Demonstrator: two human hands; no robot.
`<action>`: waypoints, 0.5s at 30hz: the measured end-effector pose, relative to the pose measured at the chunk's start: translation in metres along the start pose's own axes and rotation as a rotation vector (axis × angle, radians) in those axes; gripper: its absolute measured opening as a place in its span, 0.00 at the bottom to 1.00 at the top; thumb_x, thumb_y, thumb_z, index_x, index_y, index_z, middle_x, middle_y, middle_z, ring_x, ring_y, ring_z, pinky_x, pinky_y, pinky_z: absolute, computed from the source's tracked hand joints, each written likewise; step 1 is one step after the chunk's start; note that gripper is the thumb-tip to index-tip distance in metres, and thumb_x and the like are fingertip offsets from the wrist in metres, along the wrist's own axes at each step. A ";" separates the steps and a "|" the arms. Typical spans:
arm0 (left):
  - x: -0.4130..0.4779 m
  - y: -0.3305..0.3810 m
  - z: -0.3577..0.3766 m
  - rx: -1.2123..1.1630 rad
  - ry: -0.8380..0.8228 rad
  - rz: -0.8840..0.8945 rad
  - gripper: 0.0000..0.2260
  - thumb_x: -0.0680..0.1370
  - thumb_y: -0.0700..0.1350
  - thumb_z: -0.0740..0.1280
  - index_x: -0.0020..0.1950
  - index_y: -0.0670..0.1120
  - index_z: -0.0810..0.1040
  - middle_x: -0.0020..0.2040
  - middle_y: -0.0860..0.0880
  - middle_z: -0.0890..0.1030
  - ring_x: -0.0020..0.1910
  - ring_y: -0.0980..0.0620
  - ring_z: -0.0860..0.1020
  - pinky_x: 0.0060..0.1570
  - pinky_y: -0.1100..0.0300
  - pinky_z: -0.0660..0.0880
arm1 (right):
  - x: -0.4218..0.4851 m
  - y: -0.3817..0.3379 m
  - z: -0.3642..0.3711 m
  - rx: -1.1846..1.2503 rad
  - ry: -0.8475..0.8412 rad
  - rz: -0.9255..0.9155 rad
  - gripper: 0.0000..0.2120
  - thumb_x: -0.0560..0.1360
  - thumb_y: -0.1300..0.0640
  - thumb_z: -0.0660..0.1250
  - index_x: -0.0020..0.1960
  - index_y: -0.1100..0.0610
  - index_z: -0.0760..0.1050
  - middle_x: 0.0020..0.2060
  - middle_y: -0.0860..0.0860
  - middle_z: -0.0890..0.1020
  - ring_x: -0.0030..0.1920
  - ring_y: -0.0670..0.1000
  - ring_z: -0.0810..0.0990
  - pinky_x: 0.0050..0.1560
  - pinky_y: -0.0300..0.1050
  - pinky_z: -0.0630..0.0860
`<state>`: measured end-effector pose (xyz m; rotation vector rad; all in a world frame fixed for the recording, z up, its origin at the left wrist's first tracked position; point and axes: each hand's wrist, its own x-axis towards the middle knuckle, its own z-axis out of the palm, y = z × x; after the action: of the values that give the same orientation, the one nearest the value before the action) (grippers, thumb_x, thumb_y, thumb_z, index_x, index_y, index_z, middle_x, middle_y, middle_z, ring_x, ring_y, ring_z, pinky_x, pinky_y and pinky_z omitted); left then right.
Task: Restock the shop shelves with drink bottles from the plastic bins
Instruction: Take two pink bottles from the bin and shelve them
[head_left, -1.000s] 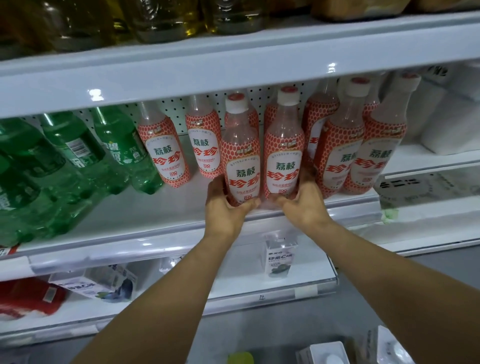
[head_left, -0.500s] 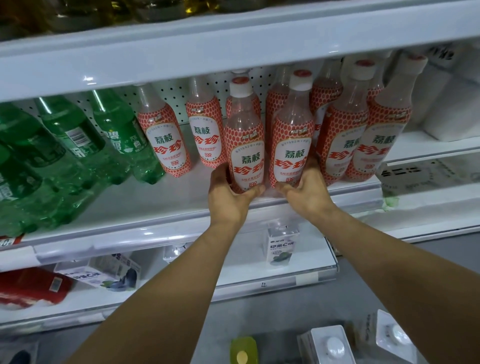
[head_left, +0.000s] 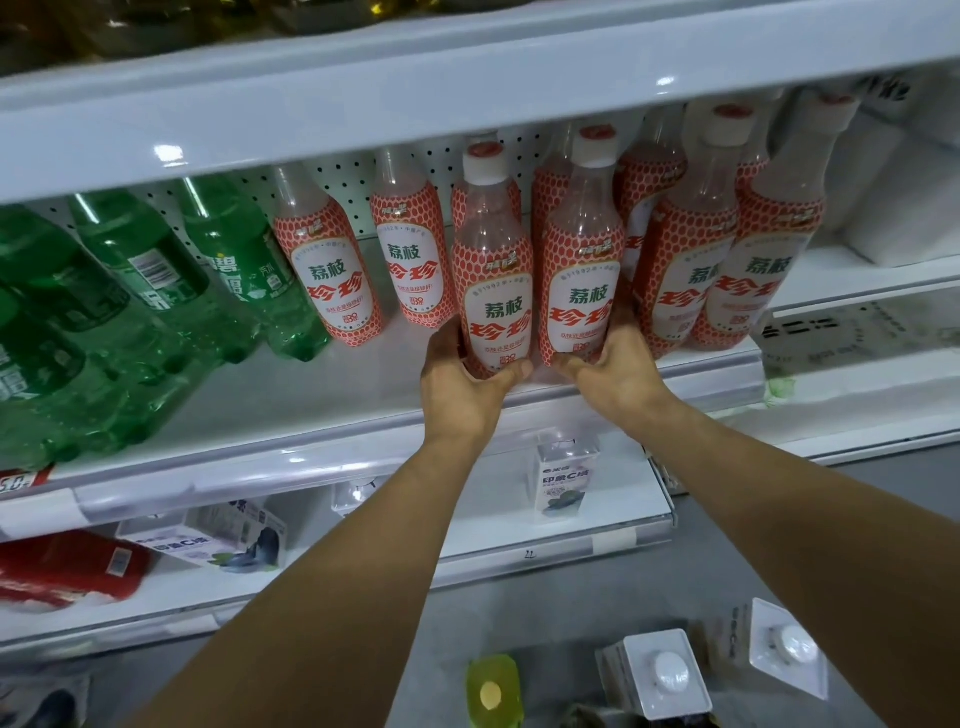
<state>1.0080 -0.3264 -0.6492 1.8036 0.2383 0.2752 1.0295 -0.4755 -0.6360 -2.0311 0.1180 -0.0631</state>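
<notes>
Two lychee drink bottles with red-and-white labels stand side by side at the front of the middle shelf (head_left: 322, 395). My left hand (head_left: 460, 379) grips the base of the left bottle (head_left: 493, 270). My right hand (head_left: 610, 366) grips the base of the right bottle (head_left: 582, 254). Both bottles lean slightly back, their white caps just under the shelf above. Several more lychee bottles (head_left: 717, 249) stand behind and to the right; two others (head_left: 332, 270) stand further back on the left.
Green soda bottles (head_left: 135, 291) fill the shelf's left part. White packs (head_left: 904, 208) sit at far right. The lower shelf holds a small drink carton (head_left: 566, 480) and a red pack (head_left: 62, 566). Carton tops (head_left: 667, 670) and a yellow-green cap (head_left: 493, 688) show below.
Both hands have pushed the two bottles a little further back onto the shelf, and the view has tilted slightly downward.
</notes>
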 end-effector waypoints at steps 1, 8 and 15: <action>0.000 -0.001 0.000 0.012 -0.007 -0.009 0.30 0.65 0.43 0.82 0.63 0.48 0.72 0.56 0.53 0.80 0.53 0.55 0.79 0.55 0.63 0.77 | -0.002 -0.002 -0.001 0.010 0.004 0.004 0.25 0.71 0.67 0.74 0.66 0.62 0.71 0.60 0.57 0.81 0.61 0.55 0.79 0.62 0.45 0.75; -0.016 0.010 -0.013 0.081 0.028 -0.063 0.39 0.69 0.38 0.79 0.75 0.45 0.63 0.70 0.47 0.73 0.68 0.55 0.71 0.68 0.62 0.67 | -0.017 0.005 -0.001 -0.149 0.106 0.058 0.27 0.71 0.67 0.73 0.66 0.63 0.67 0.62 0.59 0.75 0.65 0.59 0.73 0.68 0.54 0.71; -0.087 0.030 -0.010 0.016 0.178 -0.123 0.18 0.80 0.38 0.66 0.69 0.48 0.71 0.53 0.51 0.80 0.46 0.56 0.79 0.53 0.57 0.79 | -0.081 0.030 -0.040 -0.116 0.143 -0.061 0.14 0.78 0.65 0.64 0.63 0.59 0.73 0.58 0.53 0.77 0.54 0.51 0.76 0.59 0.53 0.76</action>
<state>0.9226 -0.3512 -0.6228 1.7735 0.4761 0.3477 0.9435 -0.5159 -0.6444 -2.1450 0.1528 -0.2455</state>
